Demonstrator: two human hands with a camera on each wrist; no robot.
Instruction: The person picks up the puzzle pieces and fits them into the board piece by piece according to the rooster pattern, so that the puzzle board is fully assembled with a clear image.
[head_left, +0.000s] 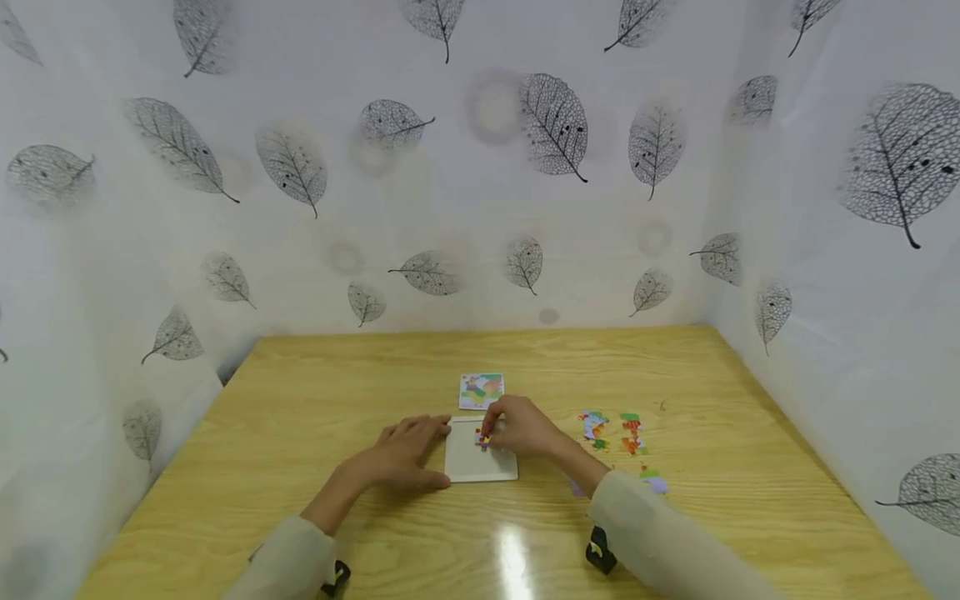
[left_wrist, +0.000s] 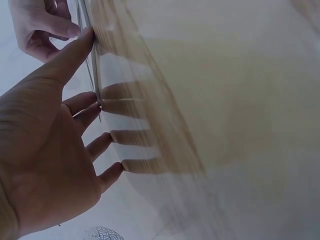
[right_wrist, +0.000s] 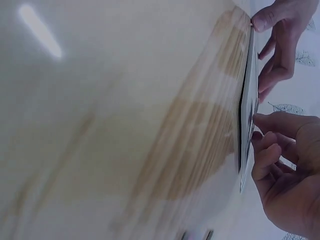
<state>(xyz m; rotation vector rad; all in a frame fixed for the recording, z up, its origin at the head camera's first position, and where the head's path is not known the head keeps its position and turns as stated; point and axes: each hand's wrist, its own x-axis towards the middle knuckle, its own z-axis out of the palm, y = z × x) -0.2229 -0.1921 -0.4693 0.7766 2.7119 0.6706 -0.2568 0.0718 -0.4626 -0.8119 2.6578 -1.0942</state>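
Observation:
A white square tray [head_left: 461, 462] lies on the table, with a small colourful puzzle piece [head_left: 481, 439] on its surface. The right hand [head_left: 521, 429] pinches at this piece with thumb and fingertips; in the right wrist view the same hand [right_wrist: 290, 165] has its fingertips down at the tray's surface [right_wrist: 245, 112]. Along the tray's left side rests the left hand [head_left: 405, 454], fingers spread and relaxed, thumb at the lower left corner. The left wrist view has that hand [left_wrist: 55, 145] with its thumb and fingertips touching the tray edge and tabletop.
Behind the tray lies a square picture card [head_left: 482, 391]. To its right on the wooden table [head_left: 337, 375] are groups of loose puzzle pieces [head_left: 632, 433], some partly hidden by the right forearm. A leaf-patterned white curtain [head_left: 465, 192] surrounds the table's back and sides.

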